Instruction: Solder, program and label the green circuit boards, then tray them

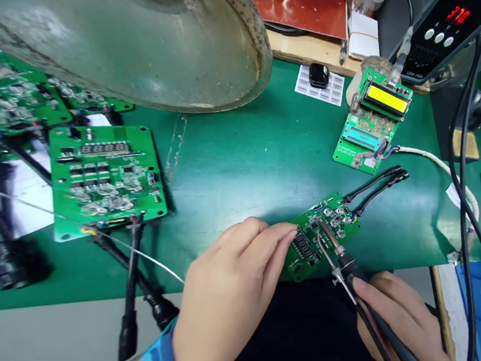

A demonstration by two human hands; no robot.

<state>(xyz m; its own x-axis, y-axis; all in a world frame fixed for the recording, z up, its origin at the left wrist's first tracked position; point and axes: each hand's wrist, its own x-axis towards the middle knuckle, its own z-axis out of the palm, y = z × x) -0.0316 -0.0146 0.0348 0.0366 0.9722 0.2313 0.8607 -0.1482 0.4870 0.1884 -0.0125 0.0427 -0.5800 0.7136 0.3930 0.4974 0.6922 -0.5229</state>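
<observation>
A small green circuit board [322, 232] with two black leads lies tilted at the front edge of the green mat. My left hand [231, 292] rests on the board's left edge with fingers curled together, and a thin solder wire [141, 253] runs off to the left from under it. My right hand [401, 318] is closed round the black handle of a soldering iron [345, 257]. The iron's tip touches the middle of the board.
A bigger green board [106, 177] with black cables lies at left beside several more boards. A board with a yellow display [374, 122] sits at the back right. A soldering station [442, 35] reads 370. A large grey lamp shade [152, 38] hangs overhead.
</observation>
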